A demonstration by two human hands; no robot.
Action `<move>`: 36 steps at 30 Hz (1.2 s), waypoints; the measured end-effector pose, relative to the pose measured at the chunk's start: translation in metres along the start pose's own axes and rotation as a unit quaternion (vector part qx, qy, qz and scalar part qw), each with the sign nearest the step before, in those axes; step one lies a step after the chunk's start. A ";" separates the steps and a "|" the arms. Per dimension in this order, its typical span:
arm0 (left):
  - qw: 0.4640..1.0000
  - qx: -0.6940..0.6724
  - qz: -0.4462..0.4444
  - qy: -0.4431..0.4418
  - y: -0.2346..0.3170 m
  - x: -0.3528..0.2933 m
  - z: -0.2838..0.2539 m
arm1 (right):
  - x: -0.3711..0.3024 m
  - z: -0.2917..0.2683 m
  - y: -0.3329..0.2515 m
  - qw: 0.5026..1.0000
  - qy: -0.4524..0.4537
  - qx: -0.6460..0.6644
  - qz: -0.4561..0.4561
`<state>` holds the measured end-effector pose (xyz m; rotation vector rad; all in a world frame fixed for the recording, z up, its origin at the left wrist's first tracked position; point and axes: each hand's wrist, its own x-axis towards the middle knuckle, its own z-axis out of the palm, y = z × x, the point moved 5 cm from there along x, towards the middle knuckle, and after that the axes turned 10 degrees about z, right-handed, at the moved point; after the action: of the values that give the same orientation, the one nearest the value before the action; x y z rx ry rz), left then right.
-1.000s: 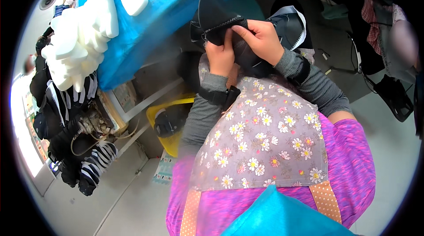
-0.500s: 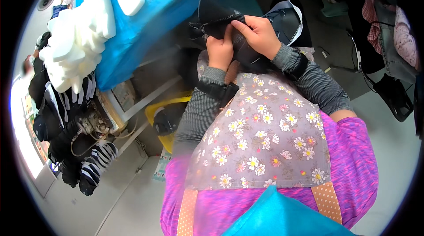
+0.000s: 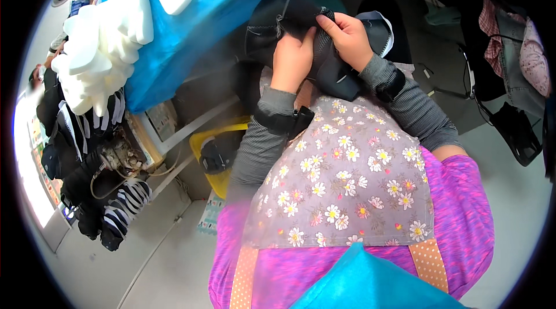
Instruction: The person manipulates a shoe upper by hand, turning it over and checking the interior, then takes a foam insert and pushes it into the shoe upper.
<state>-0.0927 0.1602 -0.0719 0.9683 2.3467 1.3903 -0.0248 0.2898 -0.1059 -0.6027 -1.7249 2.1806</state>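
A black stitched piece that looks like a shoe upper (image 3: 301, 11) is held over my lap, its loose flap standing up toward the table. My left hand (image 3: 293, 60) pinches its near left edge between thumb and fingers. On the other side, my right hand (image 3: 351, 41) grips the seam with the thumb on top. Part of the piece folds down between my hands onto my apron (image 3: 341, 164). Beyond my right hand lies another dark shoe piece (image 3: 377, 32) with a white-lined edge, partly covered by that hand.
A blue-covered table (image 3: 202, 2) spans the far side, with a pile of white foam shapes (image 3: 110, 43) at its left. Striped black-and-white pieces (image 3: 124, 208) hang below. A yellow basket (image 3: 217, 184) stands left of my lap. Clothes (image 3: 512, 54) hang at the right.
The black upper has been turned and opened wider, its flap now spread further left. My left hand has turned and shows more of its back; my right hand has shifted slightly right.
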 end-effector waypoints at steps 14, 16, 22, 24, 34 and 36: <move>0.993 -0.096 -0.059 -0.039 0.010 -0.008 -0.010 | -0.004 -0.012 -0.052 0.925 0.051 -0.364 -0.093; 0.991 -0.095 -0.074 -0.052 0.013 -0.010 -0.016 | -0.006 -0.014 -0.052 0.923 0.053 -0.371 -0.083; 0.996 0.082 0.004 -0.028 0.042 -0.011 -0.029 | -0.044 -0.009 -0.062 0.858 0.111 -0.473 -0.169; 0.987 0.155 0.022 -0.026 0.052 -0.010 -0.036 | -0.067 -0.004 -0.067 0.866 0.106 -0.452 -0.187; 0.980 0.189 0.039 0.044 0.039 -0.014 -0.063 | -0.096 -0.110 -0.024 0.955 0.222 -0.194 -0.040; 0.997 0.023 -0.051 0.050 0.011 -0.017 -0.070 | -0.104 -0.129 0.004 0.966 0.219 -0.135 0.033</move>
<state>-0.1115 0.1043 -0.0289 0.7946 2.4724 1.3809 0.1300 0.3489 -0.1200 -1.1285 -1.7745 1.6874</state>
